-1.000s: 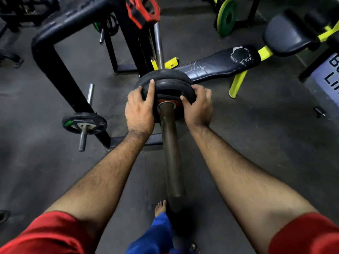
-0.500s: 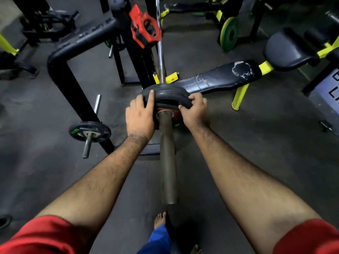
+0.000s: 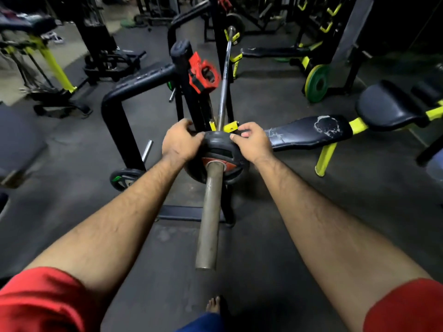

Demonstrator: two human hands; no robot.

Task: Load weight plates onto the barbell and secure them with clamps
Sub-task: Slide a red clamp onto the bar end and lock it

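My left hand [image 3: 181, 140] and right hand [image 3: 251, 141] grip the black weight plate's [image 3: 219, 153] rim, hiding its upper edge; the barbell sleeve [image 3: 211, 212] juts bare toward me.

Dark rubber floor [image 3: 275, 248] — black rack [image 3: 124, 130] and bench [image 3: 309, 133] standing on it.

Dim, murky gym light; wide-angle bending and motion blur toward edges.

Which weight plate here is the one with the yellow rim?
The green plate with the yellow rim, upright on the far right rack. The plate both hands grip and the low left one are black.
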